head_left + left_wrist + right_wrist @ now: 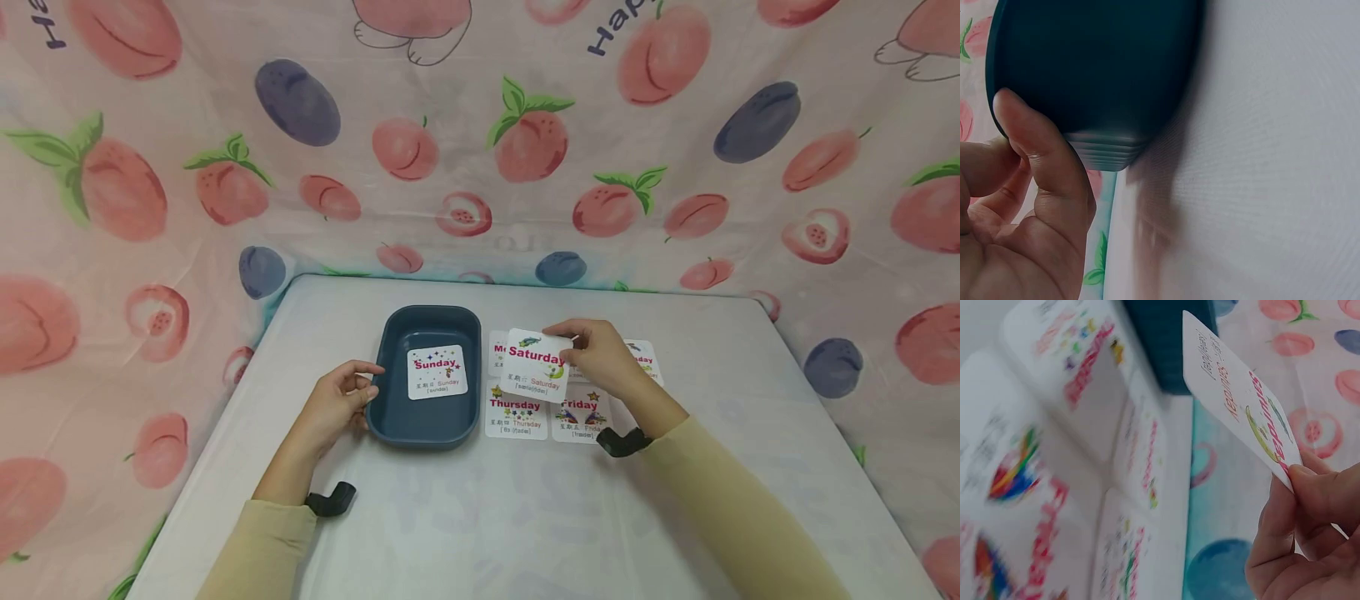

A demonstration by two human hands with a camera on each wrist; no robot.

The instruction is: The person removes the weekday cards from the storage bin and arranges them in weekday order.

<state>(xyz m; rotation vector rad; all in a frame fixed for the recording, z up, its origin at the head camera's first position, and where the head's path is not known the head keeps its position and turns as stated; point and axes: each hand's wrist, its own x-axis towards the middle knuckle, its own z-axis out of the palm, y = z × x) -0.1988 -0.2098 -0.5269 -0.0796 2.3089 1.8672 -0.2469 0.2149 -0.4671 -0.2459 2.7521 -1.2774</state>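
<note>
My right hand pinches the Saturday card by its right edge, above the other cards. In the right wrist view the thumb and fingers close on a corner of that card, which stands tilted in the air. My left hand grips the left rim of a dark blue tray, thumb on the rim and fingers at its outer side. The left wrist view shows this tray pinched at its edge. Inside the tray lies the Sunday card.
Right of the tray, the Thursday card and Friday card form the near row. Behind them lie a partly covered card beginning "Mo" and others half hidden by the right hand. A fruit-print curtain rises behind the white table.
</note>
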